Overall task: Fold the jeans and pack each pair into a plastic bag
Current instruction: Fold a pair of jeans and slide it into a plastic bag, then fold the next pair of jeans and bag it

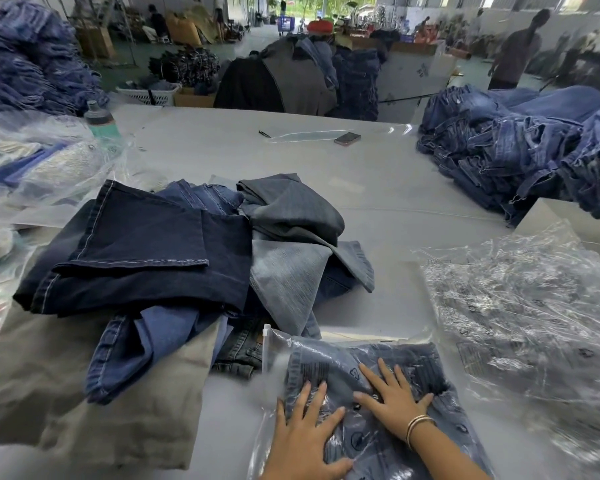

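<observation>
With both hands, left (305, 427) and right (392, 400), fingers flat, we press the bagged jeans (378, 382) at the near tabletop (378, 188) edge, smoothing air toward the bag's open end before sealing.
</observation>
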Tool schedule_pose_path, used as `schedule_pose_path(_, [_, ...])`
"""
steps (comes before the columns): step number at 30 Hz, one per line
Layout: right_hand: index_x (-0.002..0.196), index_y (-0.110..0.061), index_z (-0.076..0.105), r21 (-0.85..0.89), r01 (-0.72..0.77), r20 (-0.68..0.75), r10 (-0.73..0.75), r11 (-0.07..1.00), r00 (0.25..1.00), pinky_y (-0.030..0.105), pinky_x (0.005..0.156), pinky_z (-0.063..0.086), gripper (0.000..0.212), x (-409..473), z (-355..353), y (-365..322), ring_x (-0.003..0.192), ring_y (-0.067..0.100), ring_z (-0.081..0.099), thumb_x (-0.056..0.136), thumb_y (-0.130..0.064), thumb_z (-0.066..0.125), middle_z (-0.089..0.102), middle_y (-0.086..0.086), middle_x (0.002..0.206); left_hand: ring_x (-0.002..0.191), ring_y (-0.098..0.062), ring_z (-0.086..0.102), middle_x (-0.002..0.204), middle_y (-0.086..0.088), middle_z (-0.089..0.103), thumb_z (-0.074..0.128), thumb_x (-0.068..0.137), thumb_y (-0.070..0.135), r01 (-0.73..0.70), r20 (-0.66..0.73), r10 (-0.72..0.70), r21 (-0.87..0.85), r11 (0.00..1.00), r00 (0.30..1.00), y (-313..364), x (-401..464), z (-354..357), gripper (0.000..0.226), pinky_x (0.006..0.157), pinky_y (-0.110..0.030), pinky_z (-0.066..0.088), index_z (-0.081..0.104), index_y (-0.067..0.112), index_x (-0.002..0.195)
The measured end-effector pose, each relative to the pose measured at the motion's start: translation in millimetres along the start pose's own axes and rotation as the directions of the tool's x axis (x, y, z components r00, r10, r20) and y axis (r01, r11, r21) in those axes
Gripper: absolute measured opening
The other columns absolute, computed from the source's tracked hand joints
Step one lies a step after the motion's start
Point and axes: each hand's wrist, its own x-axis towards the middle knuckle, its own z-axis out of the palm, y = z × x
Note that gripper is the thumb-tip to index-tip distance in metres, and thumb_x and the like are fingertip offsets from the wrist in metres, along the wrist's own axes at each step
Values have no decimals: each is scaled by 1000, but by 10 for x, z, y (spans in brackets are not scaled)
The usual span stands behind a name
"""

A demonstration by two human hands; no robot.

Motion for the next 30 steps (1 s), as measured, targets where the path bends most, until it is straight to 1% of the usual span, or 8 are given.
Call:
schedule_pose_path(2, [140, -59, 18, 64, -14, -26, 16, 998, 1000, 73, 105, -7, 57, -56, -100, -33, 146, 16, -13, 87, -71, 33, -10, -16, 158, 134, -25, 29, 142, 1, 51, 39, 53, 89, 51, -36, -52, -18, 999, 998, 26, 30, 30, 73, 108, -60, 15, 59, 57, 116])
schedule_pose_path(5, [142, -54, 19, -68, -49, -195, 34, 996, 980, 72, 107, -3, 53, -287, -83, -147, 145, 13, -16, 93, -59, 37, -12, -13, 158, 146, -22, -11, 159, 2, -9, 39, 69, 78, 64, -14, -66, -109, 992, 998, 89, 128, 101, 73, 108, -60, -9, 28, 59, 138])
schedule_pose_path(8, [144, -55, 1, -122, -27, -222, -1, 992, 975, 74, 102, -13, 69, -608, 139, -322, 139, 14, -28, 85, -73, 32, -26, -13, 154, 142, -16, -29, 152, 8, -28, 37, 80, 71, 81, 114, -52, -265, 961, 992, 100, 298, 82, 71, 110, -59, -13, 16, 52, 146])
schedule_pose_path(11, [140, -48, -24, -236, -20, -296, -52, 972, 954, 73, 102, -15, 89, -840, 436, -351, 140, 21, -29, 72, -89, 19, -49, -9, 141, 146, -16, -18, 159, 9, -14, 36, 90, 63, 101, 260, 18, -438, 893, 965, -2, 491, -159, 64, 117, -57, -1, 23, 42, 149])
schedule_pose_path(15, [144, -49, -17, -200, -142, 60, 157, 969, 986, 74, 105, -1, 89, -636, 418, -118, 144, 22, -22, 78, -81, 34, -33, -8, 152, 145, -14, 19, 157, 9, 22, 40, 96, 53, 55, 218, 106, -624, 780, 970, -205, 604, -690, 54, 118, -42, 21, 29, 38, 147])
schedule_pose_path(20, [144, -52, -9, -179, -184, 0, 187, 967, 982, 74, 105, 5, 73, -255, 142, -81, 145, 19, -17, 88, -69, 35, -21, -10, 157, 115, -23, 57, 127, -3, 60, 63, 84, 21, -225, -408, 161, -112, 968, 899, -813, 587, -1359, 38, 96, -44, 47, 63, 23, 122])
schedule_pose_path(25, [147, -43, -9, -255, -223, -82, 208, 941, 975, 73, 105, 0, 75, -154, 95, -98, 146, 21, -15, 90, -66, 34, -18, -4, 158, 148, -27, 1, 161, -9, 0, 57, 84, 58, 345, -203, -288, 367, 864, 936, -1775, 427, -1679, 94, 113, -60, 7, 2, 26, 153])
schedule_pose_path(30, [151, -31, -8, -260, -149, -161, 109, 954, 981, 70, 107, -3, 80, -324, 204, -179, 145, 21, -20, 93, -56, 41, -21, 3, 158, 137, -24, 27, 147, -6, 32, 54, 86, 61, 490, -272, -414, 348, 800, 869, -2065, 394, -1693, 82, 107, -54, 28, 9, 38, 151])
